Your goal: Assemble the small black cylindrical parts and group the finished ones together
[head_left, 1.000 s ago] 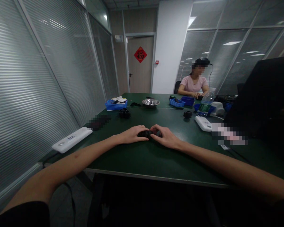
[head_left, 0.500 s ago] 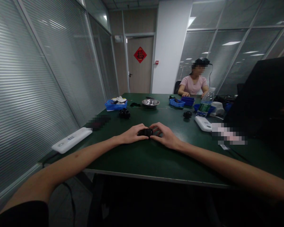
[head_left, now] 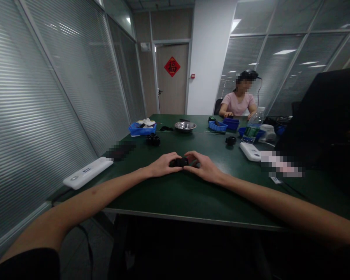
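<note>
A small black object (head_left: 179, 162) lies between my two hands above the green table (head_left: 151, 194). My left hand (head_left: 165, 163) is closed on its left end, thumb in front and fingers behind. At its right end, my right hand (head_left: 200, 167) curves around it with thumb and fingertips touching or nearly touching the black part. What exactly the object is cannot be made out.
Behind stand a metal bowl (head_left: 185, 126), a blue basket (head_left: 142, 128) with items, a smaller blue basket (head_left: 217, 125) and black parts (head_left: 153, 139). White devices (head_left: 88, 173) lie left and right. A bottle (head_left: 252, 128) stands right; a person (head_left: 238, 102) sits across.
The right end of the black object looks turned, and my right fingertips have shifted slightly around it. My left hand keeps its grip.
</note>
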### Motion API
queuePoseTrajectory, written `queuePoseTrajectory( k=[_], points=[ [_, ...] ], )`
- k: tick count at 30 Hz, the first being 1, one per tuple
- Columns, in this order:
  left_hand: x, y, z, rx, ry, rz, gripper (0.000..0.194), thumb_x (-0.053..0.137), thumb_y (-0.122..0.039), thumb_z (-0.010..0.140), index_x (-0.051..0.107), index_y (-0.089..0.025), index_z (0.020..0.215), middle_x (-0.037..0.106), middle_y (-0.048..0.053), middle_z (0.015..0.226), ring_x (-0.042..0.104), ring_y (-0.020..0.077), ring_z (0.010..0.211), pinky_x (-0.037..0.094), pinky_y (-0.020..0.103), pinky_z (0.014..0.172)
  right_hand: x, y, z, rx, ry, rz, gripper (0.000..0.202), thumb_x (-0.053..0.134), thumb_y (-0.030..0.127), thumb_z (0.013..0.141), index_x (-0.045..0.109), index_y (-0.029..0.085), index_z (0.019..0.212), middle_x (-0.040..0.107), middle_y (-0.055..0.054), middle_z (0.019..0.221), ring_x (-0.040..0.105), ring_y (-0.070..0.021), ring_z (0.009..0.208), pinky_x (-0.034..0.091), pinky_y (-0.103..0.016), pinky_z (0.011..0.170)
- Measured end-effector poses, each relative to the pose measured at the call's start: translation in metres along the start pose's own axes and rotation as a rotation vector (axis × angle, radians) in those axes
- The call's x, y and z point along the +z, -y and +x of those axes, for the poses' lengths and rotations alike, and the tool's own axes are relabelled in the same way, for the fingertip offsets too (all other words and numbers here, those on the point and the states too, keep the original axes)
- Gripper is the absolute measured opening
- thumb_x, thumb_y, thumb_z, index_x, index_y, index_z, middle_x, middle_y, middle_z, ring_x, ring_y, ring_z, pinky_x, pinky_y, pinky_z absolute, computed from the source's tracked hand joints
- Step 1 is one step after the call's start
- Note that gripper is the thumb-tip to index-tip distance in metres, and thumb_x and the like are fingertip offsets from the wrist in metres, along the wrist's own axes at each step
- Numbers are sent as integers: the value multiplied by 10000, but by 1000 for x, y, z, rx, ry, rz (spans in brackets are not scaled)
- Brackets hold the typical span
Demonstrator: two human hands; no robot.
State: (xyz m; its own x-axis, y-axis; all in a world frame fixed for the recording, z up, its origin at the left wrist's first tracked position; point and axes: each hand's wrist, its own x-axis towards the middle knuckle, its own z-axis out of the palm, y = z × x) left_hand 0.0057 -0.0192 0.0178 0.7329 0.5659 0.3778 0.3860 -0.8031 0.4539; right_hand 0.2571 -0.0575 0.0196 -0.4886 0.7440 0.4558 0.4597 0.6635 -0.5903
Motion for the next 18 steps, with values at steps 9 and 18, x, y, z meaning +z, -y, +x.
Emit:
queuePoseTrajectory(
  k=[9,18],
  points=[
    [0,1,0,-2,12,17,425,659,-534,933,656,-188,1179,627,64,1069,607,207,944,475,313,812,1,-3,-1,-85,12,-54,301,693,311,941,617,209,1215,667,-84,1163,663,-216,978,581,-361,834],
    [-1,-5,1,-5,31,-11,456,652,-529,936,638,-177,1225,674,79,1117,632,229,995,493,347,876,-4,45,-3,-303,-36,-289,382,660,295,934,584,222,1301,622,-143,1302,572,-321,1213,500,-544,1040]
  ],
)
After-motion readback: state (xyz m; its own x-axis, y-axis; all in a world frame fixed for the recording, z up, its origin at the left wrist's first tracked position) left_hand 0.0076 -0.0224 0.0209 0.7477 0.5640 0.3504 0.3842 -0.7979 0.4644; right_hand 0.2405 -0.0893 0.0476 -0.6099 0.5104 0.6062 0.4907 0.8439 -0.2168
